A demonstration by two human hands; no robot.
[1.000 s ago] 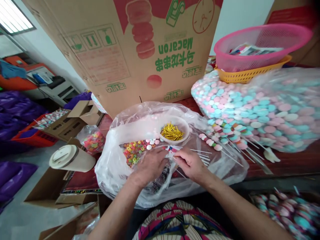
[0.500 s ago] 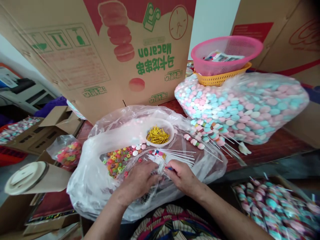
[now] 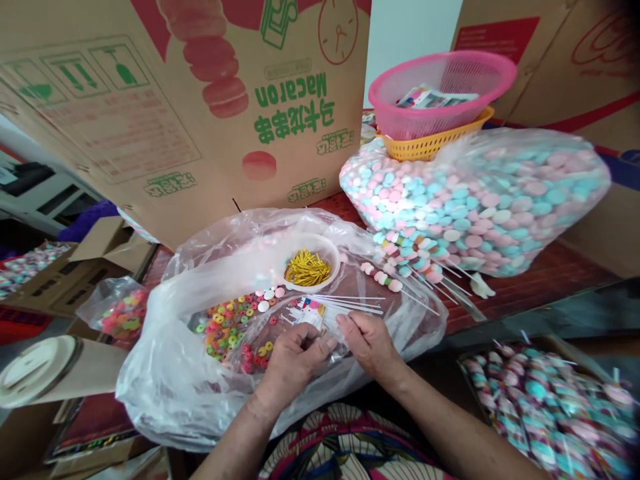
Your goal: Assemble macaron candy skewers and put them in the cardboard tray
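Observation:
My left hand (image 3: 296,363) is closed in a pinch, its thumb pointing right. Facing it, my right hand (image 3: 371,348) is closed too, thumb and fingers pressed together. Something thin and see-through seems to lie between the fingertips, but I cannot make out what. Just beyond them lie a small printed plastic packet (image 3: 312,312) and a fan of white sticks (image 3: 353,305). Colourful ring-shaped candies (image 3: 225,323) are spread to the left on clear plastic sheeting (image 3: 170,373). A white bowl (image 3: 331,261) behind the packet holds gold twist ties (image 3: 306,268).
Skewered marshmallows (image 3: 407,253) lie at right, before a big bag of pink and blue marshmallows (image 3: 480,213) with a yellow basket (image 3: 425,145) and pink basket (image 3: 445,67) on top. A Macaron carton (image 3: 220,153) stands behind. A lidded cup (image 3: 60,373) is at left, wrapped skewers (image 3: 545,400) lower right.
My left hand has turned and drawn back, uncovering red and yellow rings behind it. My right hand has shifted slightly right. The dark and red bits near my fingers no longer show. The camera view has shifted.

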